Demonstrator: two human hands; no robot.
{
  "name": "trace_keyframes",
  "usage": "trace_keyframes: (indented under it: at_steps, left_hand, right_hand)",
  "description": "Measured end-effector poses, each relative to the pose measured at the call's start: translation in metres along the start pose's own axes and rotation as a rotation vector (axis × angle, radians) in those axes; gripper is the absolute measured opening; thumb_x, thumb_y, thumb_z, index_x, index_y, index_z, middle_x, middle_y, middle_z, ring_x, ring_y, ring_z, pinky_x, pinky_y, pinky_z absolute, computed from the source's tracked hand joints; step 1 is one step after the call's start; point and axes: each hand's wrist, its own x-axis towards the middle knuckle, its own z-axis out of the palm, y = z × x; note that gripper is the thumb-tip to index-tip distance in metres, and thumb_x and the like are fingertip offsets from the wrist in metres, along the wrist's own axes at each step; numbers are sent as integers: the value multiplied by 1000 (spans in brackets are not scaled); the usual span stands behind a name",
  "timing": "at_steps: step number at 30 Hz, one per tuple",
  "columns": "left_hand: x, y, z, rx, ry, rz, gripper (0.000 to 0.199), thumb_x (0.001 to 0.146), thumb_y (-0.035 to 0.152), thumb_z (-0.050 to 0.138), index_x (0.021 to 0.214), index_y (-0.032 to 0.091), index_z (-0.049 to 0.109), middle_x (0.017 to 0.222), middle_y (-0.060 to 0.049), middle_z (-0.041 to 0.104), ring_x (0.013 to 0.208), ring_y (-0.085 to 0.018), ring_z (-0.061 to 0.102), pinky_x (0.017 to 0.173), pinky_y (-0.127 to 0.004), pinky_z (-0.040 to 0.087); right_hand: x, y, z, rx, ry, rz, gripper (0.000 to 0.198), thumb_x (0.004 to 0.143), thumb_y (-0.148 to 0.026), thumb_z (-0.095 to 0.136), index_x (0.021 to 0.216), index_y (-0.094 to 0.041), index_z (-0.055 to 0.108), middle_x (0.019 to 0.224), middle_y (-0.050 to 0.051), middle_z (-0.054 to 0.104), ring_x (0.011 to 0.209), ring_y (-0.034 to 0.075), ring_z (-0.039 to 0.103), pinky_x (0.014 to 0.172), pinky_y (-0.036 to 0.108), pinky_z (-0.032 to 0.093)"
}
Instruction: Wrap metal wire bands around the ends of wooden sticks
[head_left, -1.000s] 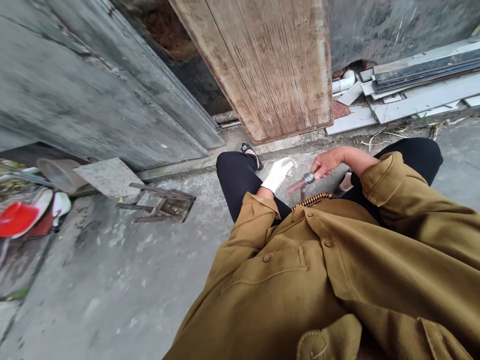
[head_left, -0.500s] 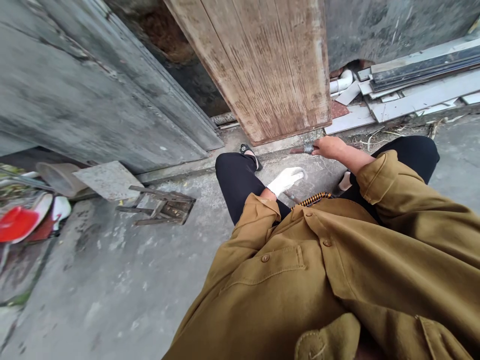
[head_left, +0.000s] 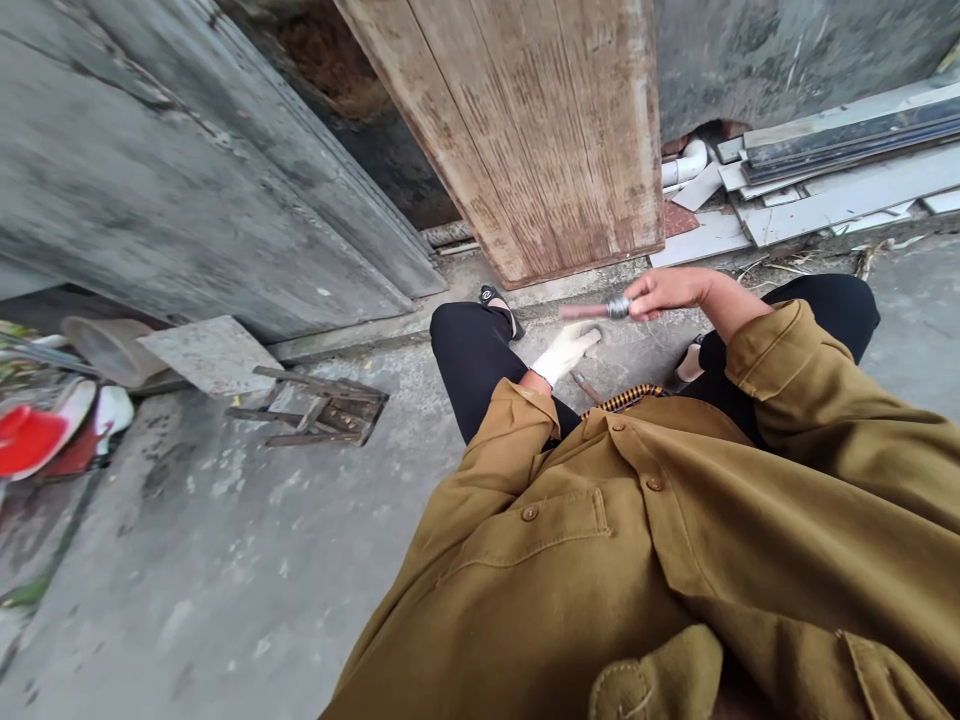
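My left hand (head_left: 565, 353), in a white glove, is low over the concrete between my knees. Its fingers are curled together, and what they hold, if anything, is hidden. My bare right hand (head_left: 664, 291) is closed around one end of a short tool with a reddish-brown bar (head_left: 582, 312) and a grey collar that looks wire-wound (head_left: 618, 307). The bar points left, just above the gloved fingers, and is blurred. A thin brownish rod (head_left: 586, 388) shows below the glove, near my waist; I cannot tell whether it touches the left hand.
A weathered wooden panel (head_left: 555, 140) leans ahead of me. Stacked tiles and strips (head_left: 840, 170) lie at the right by a white pipe (head_left: 684, 165). On the left are a small wooden stool (head_left: 330, 415) on its side, a flat slab (head_left: 214, 357) and a red object (head_left: 34, 440).
My right hand has shifted slightly, and more of the bar now shows, reaching further left over the glove. My left hand has moved a little left.
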Motion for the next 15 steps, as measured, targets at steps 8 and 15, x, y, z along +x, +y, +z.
trace_keyframes:
  at_steps: [8,15]
  left_hand:
    - [-8,6,1,-102,-152,-106,34,90,48,59,86,16,69,65,-8,63,63,-17,53,63,-34,45]
    - [-8,7,6,-25,-173,-108,22,88,35,62,83,15,69,68,-6,65,65,-16,53,64,-31,43]
  right_hand:
    - [6,4,0,141,639,98,40,88,-53,60,73,-17,51,62,0,52,51,8,39,49,22,31]
    - [21,17,0,-681,645,535,32,88,-43,59,98,-15,70,91,11,69,80,21,62,69,28,42]
